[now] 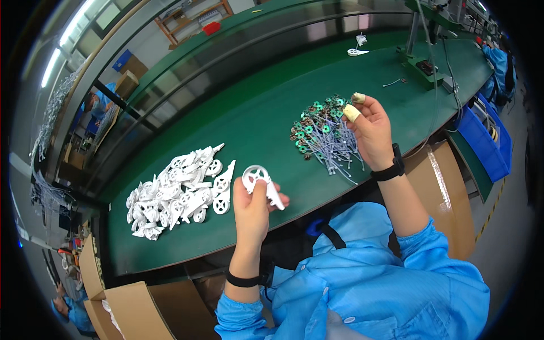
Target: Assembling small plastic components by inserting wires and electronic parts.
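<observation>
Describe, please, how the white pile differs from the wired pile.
The white pile has one colour; the wired pile mixes green, brown and grey. The white pile lies by the left hand; the wired pile, by the right hand. Both lie loose on the green table.

Fluorescent tubes (76,22) are glowing at ten o'clock, a wooden rack (180,24) is standing at eleven, the green surface (249,133) is stretching from eight to two, and grey floor (501,232) is showing at three.
</observation>
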A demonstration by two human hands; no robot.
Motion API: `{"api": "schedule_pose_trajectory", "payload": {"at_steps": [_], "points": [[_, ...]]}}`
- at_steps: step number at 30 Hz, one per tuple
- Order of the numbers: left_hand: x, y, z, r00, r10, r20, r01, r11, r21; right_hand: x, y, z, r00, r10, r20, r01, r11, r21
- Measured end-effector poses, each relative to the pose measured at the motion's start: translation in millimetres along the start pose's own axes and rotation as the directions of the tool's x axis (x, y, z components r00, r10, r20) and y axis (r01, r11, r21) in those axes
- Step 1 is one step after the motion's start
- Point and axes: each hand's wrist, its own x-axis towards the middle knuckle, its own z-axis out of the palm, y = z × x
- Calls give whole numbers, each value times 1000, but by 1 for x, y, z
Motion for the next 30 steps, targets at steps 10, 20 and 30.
{"api": "schedule_pose_trajectory", "payload": {"at_steps": [10, 20, 30], "points": [[-18, -44, 1, 982, -161, 95, 187, 859, -478, -54, -30, -2, 993, -113, 28, 109, 987, 122], [-33, -41, 2, 957, -177, 228, 283, 732, -620, -110, -7, 32, 923, -82, 376, 87, 996, 4], [-35, -50, -4, 983, 25, 182, 70, 865, -497, -117, 25, 52, 861, -43, 507, 338, 794, -506]]}}
